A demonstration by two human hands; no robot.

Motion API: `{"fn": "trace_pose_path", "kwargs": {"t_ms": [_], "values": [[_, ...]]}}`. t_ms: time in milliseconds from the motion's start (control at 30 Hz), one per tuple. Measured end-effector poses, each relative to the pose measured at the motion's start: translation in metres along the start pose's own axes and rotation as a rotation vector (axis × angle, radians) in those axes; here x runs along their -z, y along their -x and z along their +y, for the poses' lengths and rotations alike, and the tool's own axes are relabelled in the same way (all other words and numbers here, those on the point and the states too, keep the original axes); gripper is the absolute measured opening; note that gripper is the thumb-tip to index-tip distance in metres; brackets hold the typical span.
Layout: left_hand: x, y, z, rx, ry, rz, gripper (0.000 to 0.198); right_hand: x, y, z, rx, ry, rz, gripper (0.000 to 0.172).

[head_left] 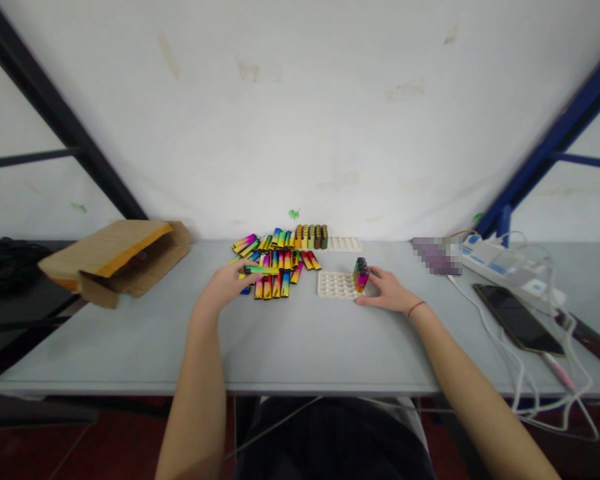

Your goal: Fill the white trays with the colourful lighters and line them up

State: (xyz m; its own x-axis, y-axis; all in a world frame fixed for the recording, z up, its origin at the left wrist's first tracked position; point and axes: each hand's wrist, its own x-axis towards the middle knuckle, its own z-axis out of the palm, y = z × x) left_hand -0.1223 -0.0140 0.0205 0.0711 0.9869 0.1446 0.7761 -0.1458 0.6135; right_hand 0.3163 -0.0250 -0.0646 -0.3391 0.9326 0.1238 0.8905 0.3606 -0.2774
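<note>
- White scuffed wall (300,120) behind, grey desk (300,340) in front; clock read from desk middle.
- Pile of shiny colourful lighters (look like lighters) (281,261) at 11 o'clock, mostly lying flat.
- Near tray (333,285), white, rows of holes, about 1 to 2 o'clock; short row of upright lighters (361,275) at its 3 o'clock end, other holes bare.
- Far tray (345,244) at 1 o'clock, near wall; block of standing lighters (311,238) by its 9 o'clock side.
- Left hand (229,281) at 11 o'clock: grip clamped on green-yellow lighter (265,270), lying level at the pile; lifted clear or not, can't tell.
- Right hand (390,291) at 2 o'clock: grip apart, thumb and fingers spread around near tray's end, close by upright row.
- Step in hand, judged: left picks out one lighter, right steadies tray.
- Next move seems to call for: clean lift off the pile, lighter turned upright, tray kept still, neighbours not knocked.
- Paper bag (125,250) around 10 o'clock; phone (523,320) at 3.
</note>
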Motion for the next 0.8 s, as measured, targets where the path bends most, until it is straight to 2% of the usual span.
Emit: {"fn": "trace_pose_path", "kwargs": {"t_ms": [100, 167, 267, 400, 500, 633, 800], "values": [[-0.005, -0.008, 0.025, -0.033, 0.330, 0.063, 0.054, 0.000, 0.000, 0.000, 0.004, -0.006, -0.002, 0.092], [-0.014, -0.015, 0.041, -0.066, 0.564, 0.074, 0.053, -0.001, 0.000, 0.001, 0.006, -0.007, -0.005, 0.091], [-0.031, -0.027, 0.064, -0.077, 0.791, 0.064, 0.049, -0.002, 0.000, 0.001, 0.003, -0.014, -0.002, 0.090], [-0.056, -0.039, 0.095, 0.007, 1.123, -0.024, 0.039, -0.001, 0.000, -0.001, -0.016, -0.013, -0.012, 0.093], [-0.072, -0.043, 0.112, 0.120, 1.364, -0.040, 0.038, 0.000, 0.001, -0.003, -0.028, -0.007, -0.018, 0.095], [-0.087, -0.041, 0.120, 0.260, 1.558, -0.079, 0.044, 0.000, 0.001, 0.000, -0.004, -0.002, -0.013, 0.093], [-0.095, -0.036, 0.116, 0.312, 1.559, -0.166, 0.067, -0.001, 0.001, 0.005, 0.021, -0.007, 0.000, 0.089]]}}
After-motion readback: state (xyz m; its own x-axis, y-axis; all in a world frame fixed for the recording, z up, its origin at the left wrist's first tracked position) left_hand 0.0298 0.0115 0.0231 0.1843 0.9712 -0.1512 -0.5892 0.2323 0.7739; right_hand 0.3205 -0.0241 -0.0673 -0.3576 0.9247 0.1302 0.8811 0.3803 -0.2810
